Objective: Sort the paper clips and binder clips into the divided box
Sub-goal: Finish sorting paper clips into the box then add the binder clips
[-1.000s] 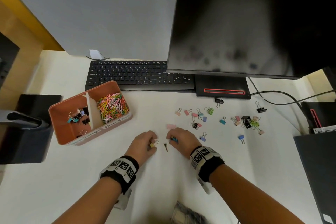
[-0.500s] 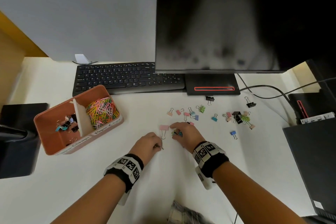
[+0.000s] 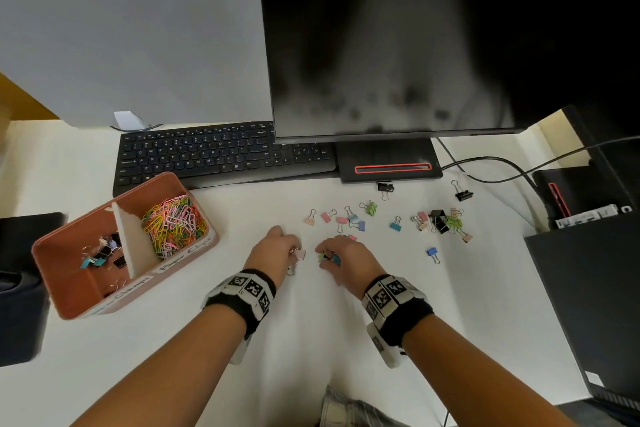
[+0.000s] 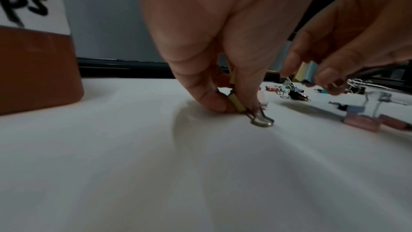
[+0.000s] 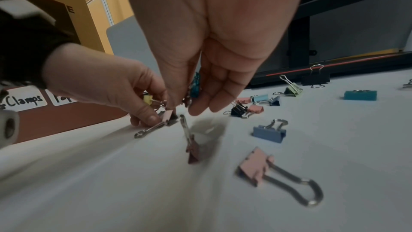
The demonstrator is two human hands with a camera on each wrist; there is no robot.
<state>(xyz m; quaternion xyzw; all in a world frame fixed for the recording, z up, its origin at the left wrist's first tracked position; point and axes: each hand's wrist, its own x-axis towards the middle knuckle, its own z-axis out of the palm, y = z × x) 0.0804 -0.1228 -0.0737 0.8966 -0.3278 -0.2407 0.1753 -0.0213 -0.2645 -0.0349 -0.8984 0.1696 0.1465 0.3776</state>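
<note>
Pink binder clip (image 5: 166, 116) pinched on the desk by left hand (image 3: 277, 251); right hand (image 3: 346, 258) grips teal clips (image 5: 195, 84).

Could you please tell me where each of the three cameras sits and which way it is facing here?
Head: above the desk, looking down at box, loose binder clips and both forearms.
Left wrist: low over the desk, looking along the left hand, which pinches a yellow clip.
Right wrist: low, looking along the right hand, which holds a teal clip.
Shared: each wrist view shows the other hand too.
</note>
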